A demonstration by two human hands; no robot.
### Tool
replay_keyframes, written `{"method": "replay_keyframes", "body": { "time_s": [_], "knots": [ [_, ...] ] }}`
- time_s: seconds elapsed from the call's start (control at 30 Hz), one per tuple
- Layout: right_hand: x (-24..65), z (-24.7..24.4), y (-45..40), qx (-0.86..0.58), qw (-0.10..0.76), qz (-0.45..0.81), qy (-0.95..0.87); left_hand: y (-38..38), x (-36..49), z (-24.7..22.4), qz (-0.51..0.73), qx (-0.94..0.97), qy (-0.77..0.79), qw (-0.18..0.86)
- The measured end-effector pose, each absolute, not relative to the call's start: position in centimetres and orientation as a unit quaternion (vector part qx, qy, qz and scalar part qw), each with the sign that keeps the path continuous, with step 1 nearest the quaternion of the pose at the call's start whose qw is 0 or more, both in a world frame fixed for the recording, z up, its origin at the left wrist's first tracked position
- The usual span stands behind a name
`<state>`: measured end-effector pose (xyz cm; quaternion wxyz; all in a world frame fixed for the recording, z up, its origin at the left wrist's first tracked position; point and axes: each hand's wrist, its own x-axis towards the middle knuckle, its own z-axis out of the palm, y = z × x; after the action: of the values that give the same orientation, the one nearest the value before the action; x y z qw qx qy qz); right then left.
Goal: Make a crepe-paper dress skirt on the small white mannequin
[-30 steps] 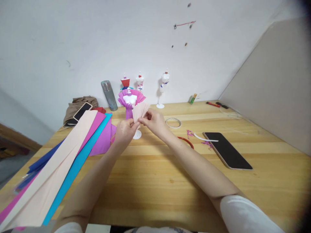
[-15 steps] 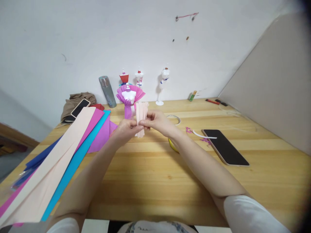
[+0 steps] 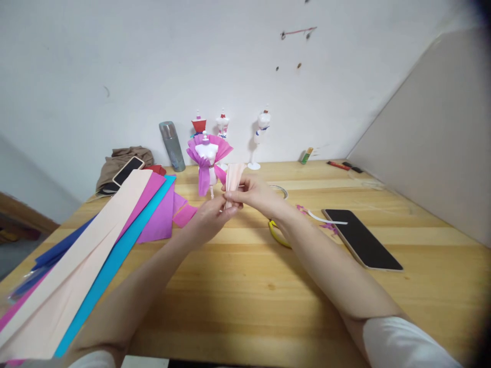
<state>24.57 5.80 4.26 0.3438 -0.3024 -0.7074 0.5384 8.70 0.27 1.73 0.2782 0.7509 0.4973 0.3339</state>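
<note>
A pleated piece of pale pink crepe paper (image 3: 233, 177) is pinched between both hands above the table's middle. My left hand (image 3: 209, 217) grips its lower end, which the fingers mostly cover. My right hand (image 3: 255, 197) pinches it from the right, thumb in front. Just behind stands a small white mannequin (image 3: 207, 151), dressed in a purple and pink paper ruffle (image 3: 222, 148). Yellow-handled scissors (image 3: 279, 236) lie partly hidden under my right forearm. A roll of tape (image 3: 282, 191) rests behind my right wrist.
Coloured paper sheets (image 3: 115, 245) spread along the left, beside a phone (image 3: 128, 170) on brown cloth (image 3: 115, 158). A flask (image 3: 172, 146) and more mannequins (image 3: 264, 122) stand by the wall. Another phone (image 3: 362, 240), with a white strip (image 3: 326, 220) across it, lies right.
Both hands have shifted slightly right with the pale pink paper, whose upper end now fans wider and whose lower end is more covered. More of the purple-dressed mannequin shows.
</note>
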Motion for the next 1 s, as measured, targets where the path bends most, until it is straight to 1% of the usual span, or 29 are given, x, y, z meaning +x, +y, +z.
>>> {"method": "replay_keyframes", "body": {
  "time_s": [0.1,0.2,0.33,0.57,0.73,0.87,1.0],
  "knots": [
    [24.6,4.3,6.0,-0.289,0.338,0.538,-0.716,1.0,9.1,0.6,0.395,0.692,0.47,0.379],
    [25.0,4.4,6.2,-0.277,0.34,0.526,-0.729,1.1,9.3,0.4,0.414,0.627,0.463,0.471],
    [25.8,4.7,6.4,-0.267,0.323,0.517,-0.746,0.6,9.4,0.9,0.435,0.583,0.449,0.519],
    [25.6,4.5,6.5,-0.268,0.321,0.511,-0.751,0.0,9.7,2.1,0.455,0.584,0.422,0.523],
    [25.3,4.4,6.4,-0.291,0.336,0.536,-0.718,0.1,9.8,1.5,0.436,0.57,0.47,0.514],
    [25.5,4.2,6.7,-0.288,0.351,0.567,-0.687,0.1,9.9,1.2,0.416,0.591,0.49,0.488],
    [25.3,4.0,6.7,-0.292,0.358,0.561,-0.687,0.0,10.0,1.5,0.428,0.617,0.49,0.443]
  ]
}}
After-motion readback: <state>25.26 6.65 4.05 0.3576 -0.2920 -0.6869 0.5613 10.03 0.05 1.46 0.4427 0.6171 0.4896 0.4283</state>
